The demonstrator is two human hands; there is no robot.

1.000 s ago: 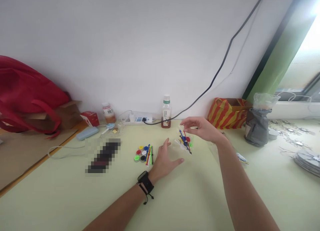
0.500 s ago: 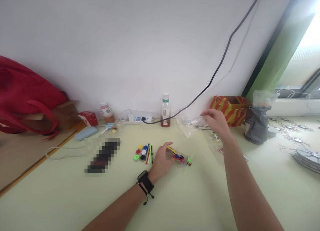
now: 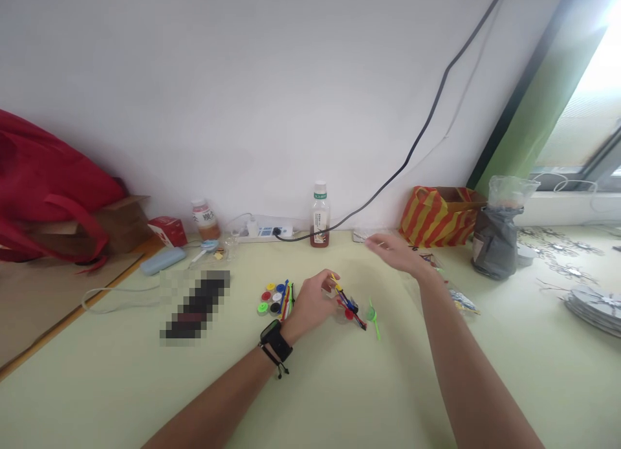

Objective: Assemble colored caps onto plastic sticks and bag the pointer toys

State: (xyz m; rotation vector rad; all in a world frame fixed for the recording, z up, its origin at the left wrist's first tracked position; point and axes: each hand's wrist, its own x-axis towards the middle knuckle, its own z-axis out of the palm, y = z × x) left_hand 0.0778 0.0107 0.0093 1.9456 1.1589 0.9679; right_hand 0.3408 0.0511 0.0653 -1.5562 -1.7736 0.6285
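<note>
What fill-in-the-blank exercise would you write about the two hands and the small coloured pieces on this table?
1. The left hand grips a bundle of coloured pieces, and its wrist wears a black ____.
2. The right hand hovers open ____ the table.
3. The loose piece lying on the table beside the bundle is ____.
Missing words: watch; above; green.

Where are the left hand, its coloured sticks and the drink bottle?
left hand (image 3: 310, 305): head view, its knuckles.
coloured sticks (image 3: 347, 305): head view, middle of the bundle.
drink bottle (image 3: 319, 219): head view, its label.
</note>
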